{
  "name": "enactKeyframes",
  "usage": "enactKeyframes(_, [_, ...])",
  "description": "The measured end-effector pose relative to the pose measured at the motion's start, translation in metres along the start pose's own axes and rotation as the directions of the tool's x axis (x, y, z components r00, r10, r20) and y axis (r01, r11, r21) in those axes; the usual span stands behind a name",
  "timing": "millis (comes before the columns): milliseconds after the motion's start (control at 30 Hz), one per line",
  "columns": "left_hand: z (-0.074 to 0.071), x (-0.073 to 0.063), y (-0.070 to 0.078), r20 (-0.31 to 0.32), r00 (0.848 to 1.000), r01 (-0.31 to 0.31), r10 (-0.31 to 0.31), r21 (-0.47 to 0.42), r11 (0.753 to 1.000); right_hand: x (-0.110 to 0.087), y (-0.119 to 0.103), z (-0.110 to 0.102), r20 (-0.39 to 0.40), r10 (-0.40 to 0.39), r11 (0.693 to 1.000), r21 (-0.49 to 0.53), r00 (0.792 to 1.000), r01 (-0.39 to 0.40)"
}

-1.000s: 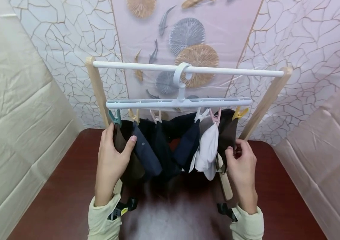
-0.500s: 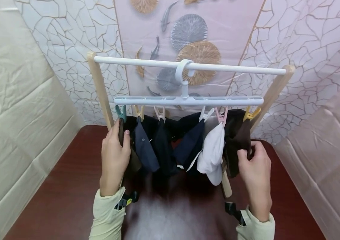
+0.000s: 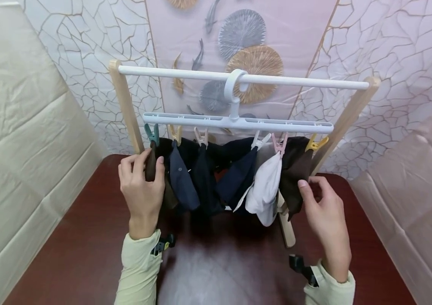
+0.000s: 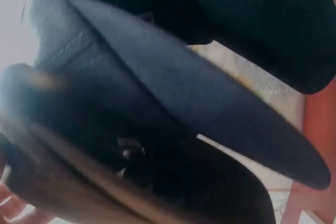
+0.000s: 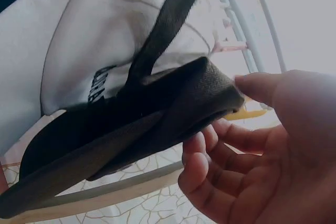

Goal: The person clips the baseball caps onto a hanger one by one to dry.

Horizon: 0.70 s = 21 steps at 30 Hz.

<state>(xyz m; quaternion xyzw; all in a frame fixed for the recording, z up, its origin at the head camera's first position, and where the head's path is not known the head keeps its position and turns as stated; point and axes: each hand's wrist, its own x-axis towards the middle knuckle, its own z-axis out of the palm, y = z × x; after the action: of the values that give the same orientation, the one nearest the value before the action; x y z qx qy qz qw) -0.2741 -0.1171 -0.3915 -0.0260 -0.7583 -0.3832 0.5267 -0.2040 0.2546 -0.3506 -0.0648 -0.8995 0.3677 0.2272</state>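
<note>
Several caps hang by clothespins from a white clip hanger [image 3: 235, 122]. My left hand [image 3: 142, 190] is at the leftmost brown cap [image 3: 150, 167], thumb and fingers spread on either side of it, below a teal clothespin [image 3: 152, 134]. My right hand [image 3: 324, 209] is at the edge of the rightmost dark brown cap [image 3: 294, 178], under a yellow clothespin [image 3: 316, 144]. In the right wrist view, my thumb tip touches that cap's corner and the loosely bent fingers lie below it. Between them hang a blue cap [image 3: 183, 180], a black cap [image 3: 205, 182], a navy cap [image 3: 239, 176] and a white cap [image 3: 264, 184].
The hanger hooks over the white rod [image 3: 296, 81] of a rack with wooden posts [image 3: 127, 110]. It stands on a dark red table [image 3: 86, 237]. Patterned cloth [image 3: 86, 55] covers the back, and beige cloth [image 3: 29, 140] hangs at the sides.
The hanger and caps first shift right, then slightly back. My left fingers spread away from the brown cap. The right cap swings back left from my right hand, whose fingers have loosened.
</note>
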Motion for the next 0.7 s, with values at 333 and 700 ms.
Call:
enactKeyframes(333, [-0.014, 0.008, -0.018, -0.055, 0.983, 0.154, -0.178, -0.297, 0.942, 0.022, 0.031, 0.014, -0.208, 0.154, 0.965, 0.240, 0.966, -0.103])
enactKeyframes(700, [-0.010, -0.010, -0.061, 0.286, 0.891, 0.448, -0.353, -0.428, 0.785, 0.043, 0.080, 0.055, -0.144, 0.199, 0.677, 0.735, 0.969, -0.030])
